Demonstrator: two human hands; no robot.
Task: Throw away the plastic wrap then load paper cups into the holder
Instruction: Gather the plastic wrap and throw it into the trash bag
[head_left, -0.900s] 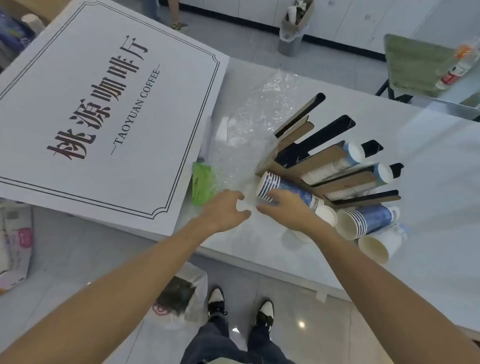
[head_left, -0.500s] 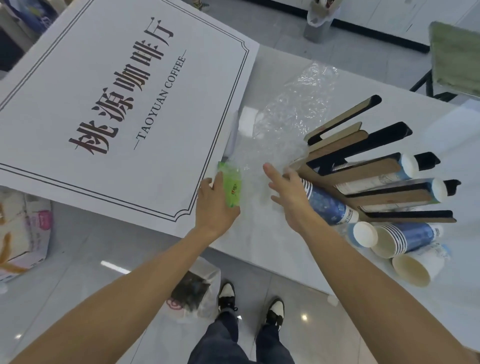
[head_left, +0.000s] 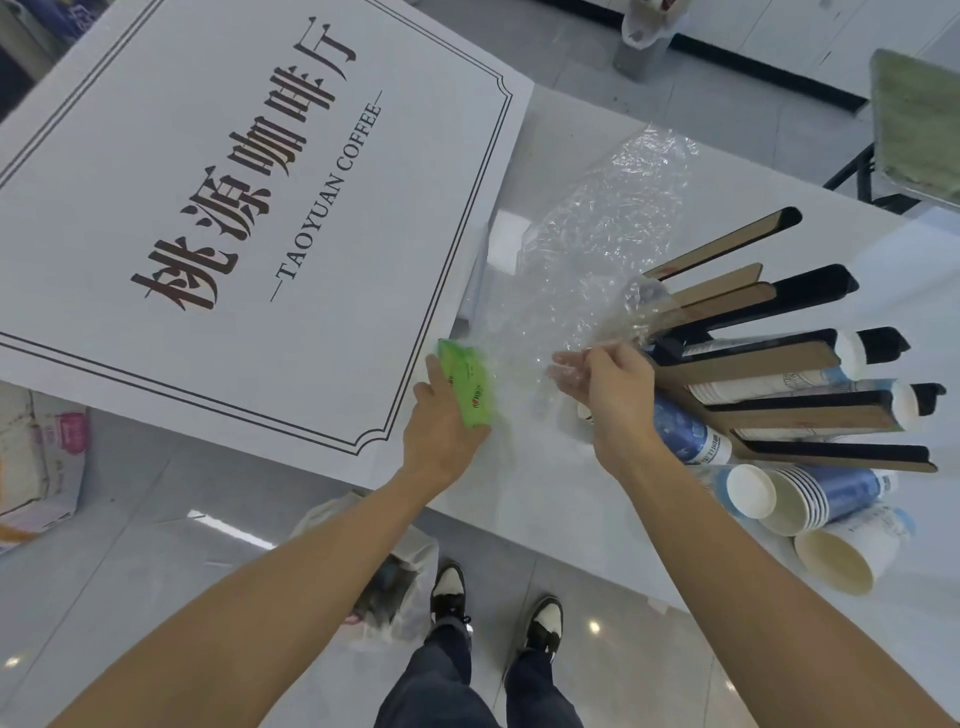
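Nearest the camera, two shoes (head_left: 498, 603) stand on the tiled floor, with a plastic bag (head_left: 384, 587) of dark contents just to their left.

Landmark: the cup holder (head_left: 779, 358), a fan of black and tan slats lying on the white worktop (head_left: 545, 499).

Nearer than the holder, by the worktop edge, loose stacks of paper cups (head_left: 810, 499) lie on their sides, one stack touching the holder's lowest slat. Further cups sit inside the holder's slots, white bases outward.

Left of the holder, the right hand (head_left: 613, 395) is clenched on one edge of the clear plastic wrap (head_left: 597, 260), pinching it between thumb and fingers. Further left, the left hand (head_left: 441, 431) grasps the wrap's green printed end (head_left: 467, 384), thumb on top. The wrap spans between both hands and extends away from the camera, crumpled, resting on the worktop and touching the holder's upper slats.

Left of the wrap, a large white sign board (head_left: 218, 182) printed "TAOYUAN COFFEE" overlaps the worktop.

Beyond the holder, a lined waste bin (head_left: 644, 36) stands on the floor.
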